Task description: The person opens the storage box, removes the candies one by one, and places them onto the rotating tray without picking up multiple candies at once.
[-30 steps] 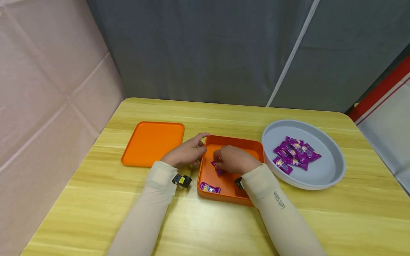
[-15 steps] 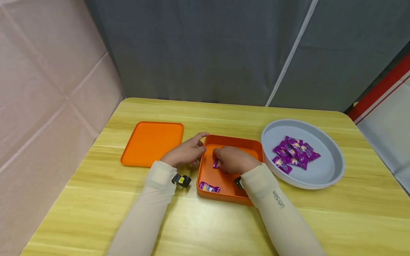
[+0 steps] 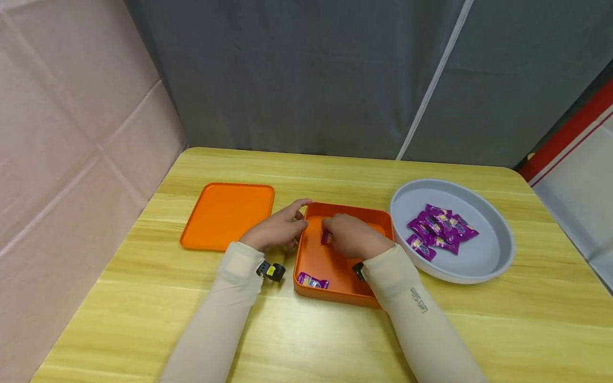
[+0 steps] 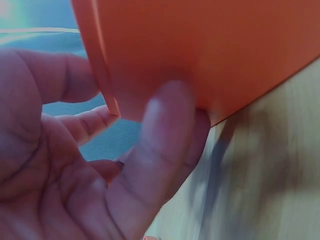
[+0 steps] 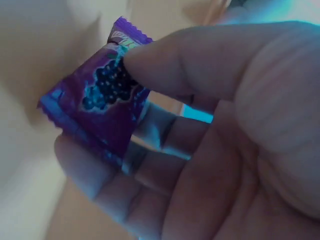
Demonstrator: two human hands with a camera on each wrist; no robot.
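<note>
Near the front edge of the desk (image 3: 306, 340), two sleeved forearms reach toward the orange box (image 3: 316, 260), which sits at the middle of the desk. One purple candy (image 3: 312, 281) lies loose in the box's near left corner. The right hand (image 3: 353, 237) is positioned over the box interior; its thumb and fingers (image 5: 95, 175) are curled and pinch a purple-wrapped candy (image 5: 102, 107), held just above the box floor. The left hand (image 3: 278, 229) rests against the box's left wall with fingers (image 4: 165, 145) bent round the far left corner, gripping the rim. Left of the box, the flat orange lid (image 3: 227, 215) lies on the desk, apart from it. Toward the right edge, the grey round tray (image 3: 483, 255) stands just beside the box and holds a pile of purple candies (image 3: 438, 229).
</note>
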